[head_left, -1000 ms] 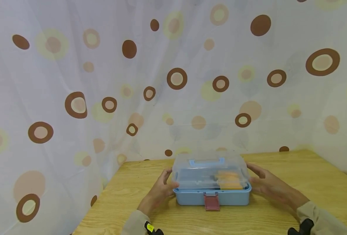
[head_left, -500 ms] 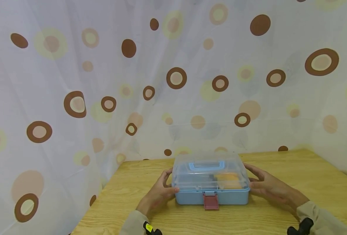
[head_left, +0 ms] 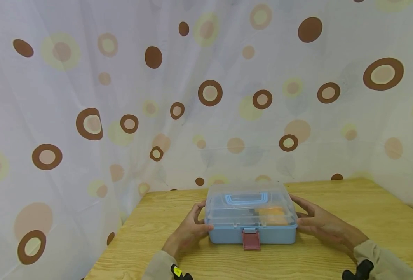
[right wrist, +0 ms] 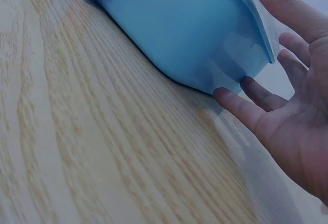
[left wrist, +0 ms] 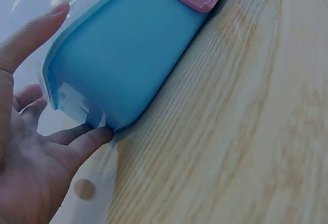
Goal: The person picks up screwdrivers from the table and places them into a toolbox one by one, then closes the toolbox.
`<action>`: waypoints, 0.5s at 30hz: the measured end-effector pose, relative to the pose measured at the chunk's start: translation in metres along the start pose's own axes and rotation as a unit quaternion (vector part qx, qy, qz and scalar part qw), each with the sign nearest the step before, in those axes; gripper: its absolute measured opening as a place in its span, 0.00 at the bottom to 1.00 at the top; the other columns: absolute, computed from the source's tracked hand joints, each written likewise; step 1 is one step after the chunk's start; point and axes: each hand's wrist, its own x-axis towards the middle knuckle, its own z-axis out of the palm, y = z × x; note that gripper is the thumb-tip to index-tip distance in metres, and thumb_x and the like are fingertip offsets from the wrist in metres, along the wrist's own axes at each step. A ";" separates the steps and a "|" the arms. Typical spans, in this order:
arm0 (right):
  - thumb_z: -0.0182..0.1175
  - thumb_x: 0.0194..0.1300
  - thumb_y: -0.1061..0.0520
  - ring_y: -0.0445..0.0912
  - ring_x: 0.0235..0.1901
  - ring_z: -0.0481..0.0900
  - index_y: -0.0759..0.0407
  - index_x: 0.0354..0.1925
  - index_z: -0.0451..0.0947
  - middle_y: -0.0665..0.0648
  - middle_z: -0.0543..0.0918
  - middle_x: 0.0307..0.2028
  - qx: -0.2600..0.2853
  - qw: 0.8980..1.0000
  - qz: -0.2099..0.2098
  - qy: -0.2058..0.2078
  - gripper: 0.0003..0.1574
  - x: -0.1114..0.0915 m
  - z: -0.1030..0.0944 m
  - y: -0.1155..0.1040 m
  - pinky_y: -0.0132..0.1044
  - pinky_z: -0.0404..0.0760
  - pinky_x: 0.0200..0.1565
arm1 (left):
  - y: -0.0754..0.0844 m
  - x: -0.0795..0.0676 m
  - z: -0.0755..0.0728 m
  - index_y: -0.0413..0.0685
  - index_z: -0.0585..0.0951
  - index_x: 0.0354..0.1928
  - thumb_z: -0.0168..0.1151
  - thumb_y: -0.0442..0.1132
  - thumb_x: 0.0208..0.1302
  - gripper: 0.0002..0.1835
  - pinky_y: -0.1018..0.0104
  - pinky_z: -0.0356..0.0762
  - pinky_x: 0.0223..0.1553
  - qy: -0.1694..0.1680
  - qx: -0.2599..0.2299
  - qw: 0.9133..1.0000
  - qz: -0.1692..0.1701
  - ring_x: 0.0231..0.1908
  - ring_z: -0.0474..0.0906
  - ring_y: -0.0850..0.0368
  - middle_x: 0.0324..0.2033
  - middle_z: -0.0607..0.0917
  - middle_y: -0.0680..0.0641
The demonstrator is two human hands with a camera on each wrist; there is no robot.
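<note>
A light blue plastic storage box (head_left: 223, 235) with a clear lid (head_left: 241, 213) stands on the table. The lid lies down on the base, and a blue carry handle (head_left: 246, 198) shows at its top. Through the plastic, something orange (head_left: 270, 215) is visible on the right side. At the front, the pink latch (head_left: 251, 240) hangs down. My left hand (head_left: 189, 227) holds the left end, thumb at the lid's front corner and fingertips low on the side wall. Opposite it, my right hand (head_left: 323, 223) holds the right end in the same way.
The wooden table (head_left: 178, 264) extends around the box on all sides. Behind and to the left hangs a white curtain (head_left: 178, 70) with brown and yellow circles.
The clear lid has come down onto the blue base; the gap at its front edge has gone. Both hands stay at the box's ends, with the right thumb now at the front corner.
</note>
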 end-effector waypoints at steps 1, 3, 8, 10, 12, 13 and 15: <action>0.50 0.82 0.63 0.49 0.73 0.58 0.58 0.81 0.20 0.70 0.22 0.78 -0.001 1.000 0.002 -0.001 0.54 0.000 0.000 0.000 0.50 0.70 0.66 | 0.000 0.000 0.000 0.42 0.58 0.73 0.74 0.32 0.63 0.43 0.47 0.74 0.61 0.000 -0.001 1.000 0.001 0.69 0.66 0.35 0.82 0.40 0.46; 0.50 0.82 0.63 0.54 0.75 0.54 0.57 0.81 0.20 0.69 0.22 0.78 -0.002 1.000 0.008 0.001 0.54 0.000 0.000 0.000 0.50 0.70 0.66 | -0.002 0.001 -0.001 0.43 0.58 0.73 0.74 0.31 0.62 0.43 0.47 0.74 0.61 0.002 -0.002 1.000 0.000 0.69 0.65 0.35 0.82 0.40 0.47; 0.50 0.81 0.64 0.56 0.75 0.51 0.57 0.81 0.20 0.70 0.22 0.78 0.000 1.000 0.008 0.000 0.55 0.000 0.000 0.000 0.51 0.70 0.66 | -0.003 0.001 -0.001 0.45 0.59 0.73 0.74 0.29 0.61 0.43 0.47 0.73 0.62 0.005 -0.005 1.000 -0.002 0.70 0.65 0.35 0.81 0.42 0.49; 0.50 0.81 0.65 0.54 0.74 0.54 0.57 0.81 0.20 0.72 0.21 0.77 0.006 1.000 0.004 -0.004 0.55 0.000 0.001 0.000 0.51 0.70 0.66 | -0.003 0.001 -0.001 0.45 0.59 0.73 0.75 0.29 0.61 0.44 0.47 0.73 0.62 0.006 -0.005 1.000 -0.001 0.70 0.64 0.35 0.81 0.42 0.49; 0.50 0.81 0.65 0.50 0.72 0.58 0.56 0.81 0.20 0.72 0.21 0.77 0.012 1.000 0.004 -0.005 0.55 0.000 0.002 0.000 0.51 0.70 0.66 | -0.002 0.001 -0.001 0.45 0.60 0.73 0.76 0.30 0.60 0.44 0.46 0.72 0.62 0.006 -0.002 1.000 0.001 0.70 0.64 0.35 0.81 0.43 0.49; 0.50 0.81 0.65 0.49 0.72 0.59 0.56 0.81 0.20 0.73 0.20 0.77 0.014 1.000 0.004 -0.006 0.55 0.000 0.002 0.000 0.51 0.70 0.66 | -0.002 0.001 -0.001 0.45 0.60 0.73 0.76 0.30 0.60 0.45 0.46 0.72 0.62 0.006 0.000 1.000 0.001 0.70 0.64 0.34 0.81 0.43 0.49; 0.50 0.81 0.66 0.49 0.72 0.59 0.56 0.81 0.19 0.73 0.20 0.77 0.014 1.000 0.005 -0.008 0.55 0.000 0.002 0.000 0.51 0.70 0.66 | -0.002 0.000 0.000 0.45 0.60 0.73 0.77 0.31 0.59 0.45 0.45 0.72 0.62 0.005 0.006 1.000 0.004 0.70 0.63 0.34 0.81 0.42 0.48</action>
